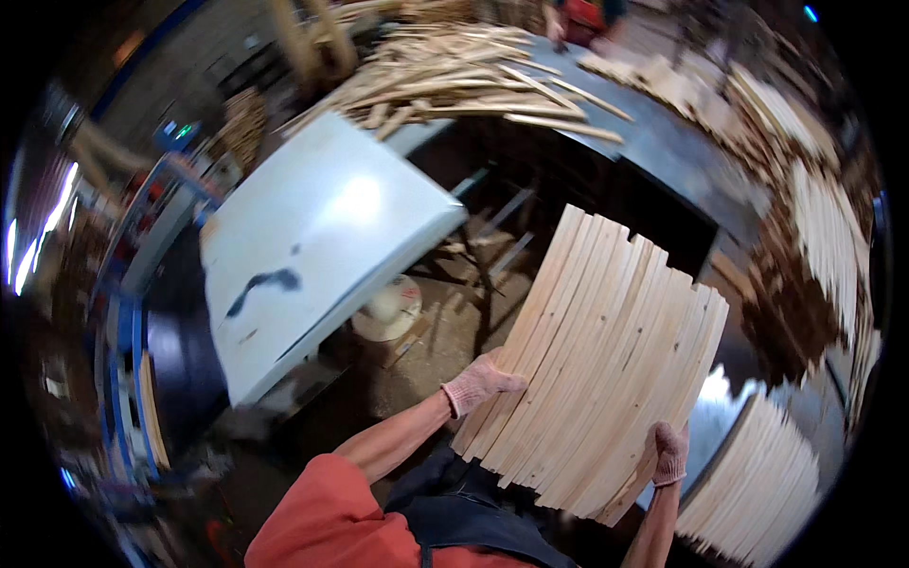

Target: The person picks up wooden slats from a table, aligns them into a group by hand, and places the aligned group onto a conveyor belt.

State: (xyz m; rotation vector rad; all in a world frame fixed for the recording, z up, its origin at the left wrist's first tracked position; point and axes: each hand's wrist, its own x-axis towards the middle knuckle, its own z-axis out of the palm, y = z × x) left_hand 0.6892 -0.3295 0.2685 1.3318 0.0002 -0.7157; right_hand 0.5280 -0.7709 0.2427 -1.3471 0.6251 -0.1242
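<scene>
A wide bundle of pale wooden strips [597,369], laid side by side, is held in front of my body between both hands. My left hand [483,382], in a pinkish knit glove, grips the bundle's left edge with the thumb over the top face. On the opposite side my right hand [668,452], gloved the same way, clasps the right edge near the close end. The strips' ends are uneven, and a few dark knots show on them. Fingers under the bundle are hidden.
A white machine cover [322,246] stands to the left. Behind it, loose wooden strips [454,85] are heaped on a metal table [653,133]. Another strip stack [757,483] lies at the right. A white bucket-like object [390,310] sits below. A person [582,14] stands across the table.
</scene>
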